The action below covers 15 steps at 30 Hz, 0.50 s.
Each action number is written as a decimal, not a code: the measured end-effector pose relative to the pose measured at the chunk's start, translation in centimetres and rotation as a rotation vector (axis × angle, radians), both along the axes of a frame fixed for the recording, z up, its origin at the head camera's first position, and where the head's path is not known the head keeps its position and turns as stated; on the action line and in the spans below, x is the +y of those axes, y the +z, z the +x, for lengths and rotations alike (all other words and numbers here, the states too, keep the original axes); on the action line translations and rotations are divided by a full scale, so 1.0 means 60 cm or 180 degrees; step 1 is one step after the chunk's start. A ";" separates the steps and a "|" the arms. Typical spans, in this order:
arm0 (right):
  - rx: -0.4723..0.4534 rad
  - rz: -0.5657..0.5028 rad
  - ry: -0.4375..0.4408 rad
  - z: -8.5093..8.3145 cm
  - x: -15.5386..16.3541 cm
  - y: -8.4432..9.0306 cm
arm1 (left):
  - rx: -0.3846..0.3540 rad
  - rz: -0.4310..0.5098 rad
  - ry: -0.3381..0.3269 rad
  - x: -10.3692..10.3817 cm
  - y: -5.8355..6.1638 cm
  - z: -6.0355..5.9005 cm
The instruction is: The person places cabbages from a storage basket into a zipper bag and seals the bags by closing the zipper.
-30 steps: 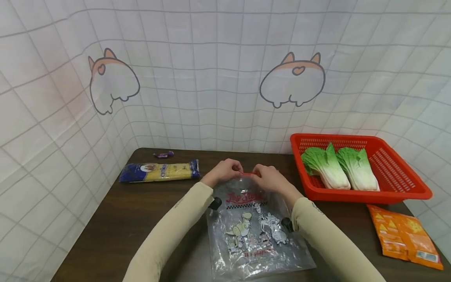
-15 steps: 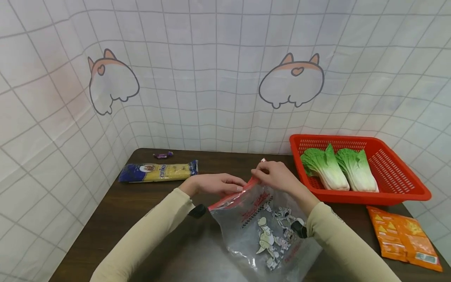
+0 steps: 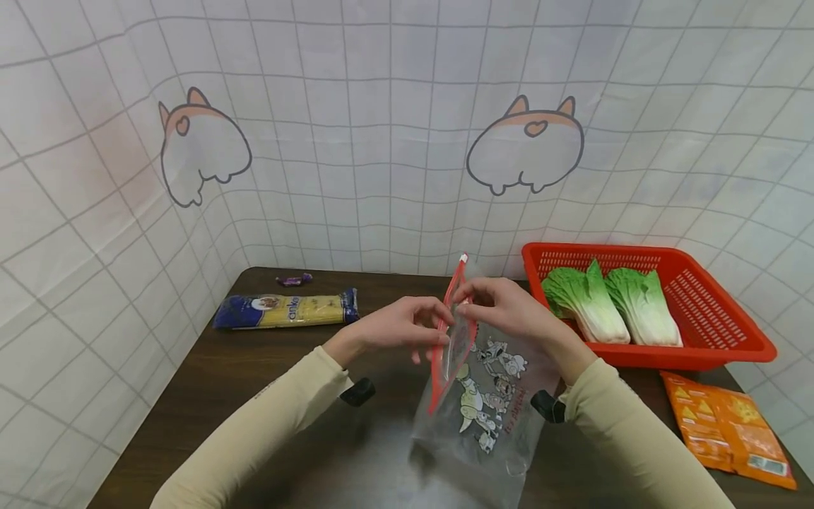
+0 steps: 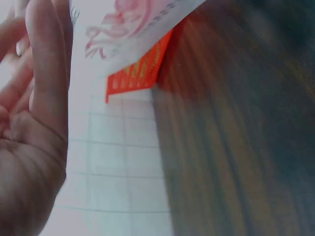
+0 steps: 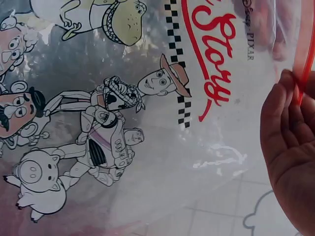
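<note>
A clear zip bag (image 3: 483,396) printed with cartoon figures hangs upright over the dark table (image 3: 254,382), its red zip strip (image 3: 445,346) running down its left edge. My left hand (image 3: 407,322) pinches the strip on the left side and my right hand (image 3: 502,304) pinches it on the right, near the top. The right wrist view is filled by the bag's print (image 5: 128,98), with my right fingers (image 5: 290,147) on the red strip (image 5: 302,54). My left palm (image 4: 34,128) fills the left of the left wrist view.
A red basket (image 3: 718,332) at the right holds two green cabbages (image 3: 610,304). An orange snack packet (image 3: 725,424) lies in front of it. A blue and yellow noodle pack (image 3: 286,309) and a small purple wrapper (image 3: 294,280) lie at the back left.
The bag lay flat on the table a second ago. Both hands have lifted its zip end, and the bag now hangs upright between them, turned so the strip runs top to bottom.
</note>
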State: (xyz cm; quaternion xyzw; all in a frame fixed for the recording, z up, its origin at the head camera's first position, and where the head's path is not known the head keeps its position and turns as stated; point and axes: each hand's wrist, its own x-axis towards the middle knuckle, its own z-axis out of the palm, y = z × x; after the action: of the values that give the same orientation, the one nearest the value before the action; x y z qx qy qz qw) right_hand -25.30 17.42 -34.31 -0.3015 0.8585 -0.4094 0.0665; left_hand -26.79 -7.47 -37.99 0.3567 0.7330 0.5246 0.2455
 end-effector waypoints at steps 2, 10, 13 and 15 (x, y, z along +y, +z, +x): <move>0.0084 0.0041 -0.0082 0.001 0.003 0.008 | 0.0195 -0.0060 0.0284 0.003 0.012 0.002; 0.0753 0.0170 -0.0727 0.006 0.008 0.046 | 0.0868 0.0431 0.1629 0.001 0.097 0.009; 0.0945 -0.0249 -0.0686 0.008 -0.002 0.053 | 0.2003 0.0819 0.1745 0.009 0.129 0.024; 0.0952 -0.0572 -0.0526 0.005 -0.008 0.048 | 0.2960 0.1012 0.1719 0.018 0.139 0.036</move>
State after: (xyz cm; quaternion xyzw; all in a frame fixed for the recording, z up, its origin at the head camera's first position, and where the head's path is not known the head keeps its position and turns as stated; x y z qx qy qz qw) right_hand -24.99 16.96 -31.43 -0.2922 0.8407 -0.4391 -0.1228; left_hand -24.65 -6.36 -29.62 0.3828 0.7412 0.4604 -0.3035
